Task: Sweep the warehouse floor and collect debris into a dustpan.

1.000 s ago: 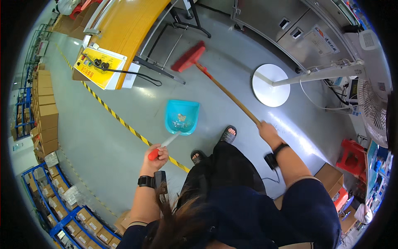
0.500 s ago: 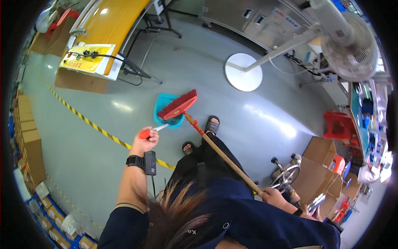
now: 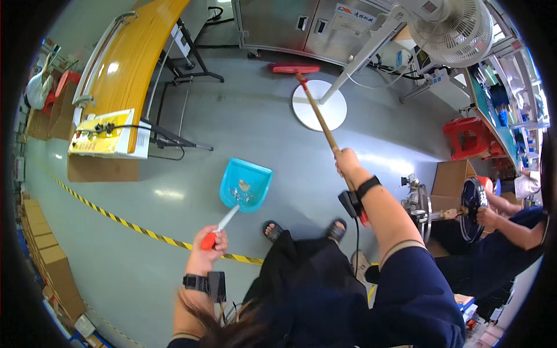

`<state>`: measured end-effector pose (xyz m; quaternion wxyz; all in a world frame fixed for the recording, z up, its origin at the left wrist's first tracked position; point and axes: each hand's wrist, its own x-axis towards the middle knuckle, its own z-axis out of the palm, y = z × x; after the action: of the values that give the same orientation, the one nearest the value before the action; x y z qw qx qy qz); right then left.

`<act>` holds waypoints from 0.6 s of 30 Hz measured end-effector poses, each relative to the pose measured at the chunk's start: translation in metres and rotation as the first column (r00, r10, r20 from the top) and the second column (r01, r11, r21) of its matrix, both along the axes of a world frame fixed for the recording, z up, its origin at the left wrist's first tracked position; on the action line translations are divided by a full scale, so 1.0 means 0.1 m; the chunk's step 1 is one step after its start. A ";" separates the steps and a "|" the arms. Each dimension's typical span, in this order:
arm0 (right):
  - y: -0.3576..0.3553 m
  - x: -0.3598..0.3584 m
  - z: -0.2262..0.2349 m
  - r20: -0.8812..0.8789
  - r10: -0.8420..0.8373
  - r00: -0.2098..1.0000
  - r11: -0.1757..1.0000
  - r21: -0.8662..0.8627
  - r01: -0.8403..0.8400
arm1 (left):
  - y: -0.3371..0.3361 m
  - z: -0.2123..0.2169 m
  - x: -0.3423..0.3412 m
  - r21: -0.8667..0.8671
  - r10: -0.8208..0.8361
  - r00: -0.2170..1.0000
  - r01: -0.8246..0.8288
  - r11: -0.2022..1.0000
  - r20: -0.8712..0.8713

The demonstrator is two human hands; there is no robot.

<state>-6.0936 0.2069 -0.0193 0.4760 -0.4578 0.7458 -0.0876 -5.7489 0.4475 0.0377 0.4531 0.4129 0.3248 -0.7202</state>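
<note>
A blue dustpan point(image 3: 264, 177) rests on the grey floor left of my feet, with some small debris and a pale scrap inside. My left hand point(image 3: 211, 243) is wrapped round the red end of its light grey handle. In my right hand point(image 3: 348, 164) is the wooden handle of a broom point(image 3: 320, 116). The arm reaches forward, and the broom's red head point(image 3: 295, 68) lies far off, beside the white fan base and close to the metal cabinet. Both wrists wear black straps with small boxes.
A standing fan point(image 3: 331, 110) has its round white base ahead. A metal cabinet point(image 3: 278, 26) stands at the back, a yellow-topped table point(image 3: 133, 52) at left. Yellow-black tape point(image 3: 139, 229) crosses the floor. At right are red stools point(image 3: 467, 139) and a co-worker's hand point(image 3: 488, 216) at a dark round wheel.
The broom head has moved off the dustpan, forward and right to the fan base. My right arm now stretches forward. The dustpan is uncovered, and a co-worker shows at right.
</note>
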 end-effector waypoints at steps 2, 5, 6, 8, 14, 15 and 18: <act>-0.34 0.24 -0.22 -0.022 -0.005 1.000 1.000 -0.025 0.005 | 0.08 -0.08 0.06 -0.043 0.008 1.000 -0.009 0.999 -0.018; -0.67 0.54 -0.44 -0.134 -0.060 0.989 0.996 -0.067 0.051 | 0.09 -0.21 0.08 0.064 -0.020 0.995 0.027 0.998 -0.099; -0.73 0.61 -0.51 -0.138 -0.086 0.987 0.996 -0.038 0.081 | 0.07 -0.23 0.06 0.028 -0.043 0.992 0.047 0.999 -0.121; -0.82 0.65 -0.72 -0.114 -0.182 0.977 0.980 0.054 0.189 | -0.09 -0.24 0.06 0.041 -0.044 0.992 0.049 0.998 -0.118; 0.22 0.21 -1.20 -0.317 0.171 0.933 0.983 -0.015 -0.185 | -0.42 -0.20 0.10 0.083 -0.035 0.995 0.043 0.996 -0.090; 0.48 0.03 -1.15 -0.355 0.266 0.896 0.959 0.008 -0.282 | -0.44 -0.22 0.10 0.042 -0.045 0.993 0.050 0.998 -0.108; 1.23 -0.41 -0.42 -0.267 0.408 0.873 0.911 0.183 -0.370 | -0.48 -0.27 0.10 0.032 -0.033 0.992 0.037 0.999 -0.123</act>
<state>-6.1346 0.3294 -0.0611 0.3935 -0.5755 0.7055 0.1275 -5.7390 0.3996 0.0112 0.4126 0.3810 0.3570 -0.7464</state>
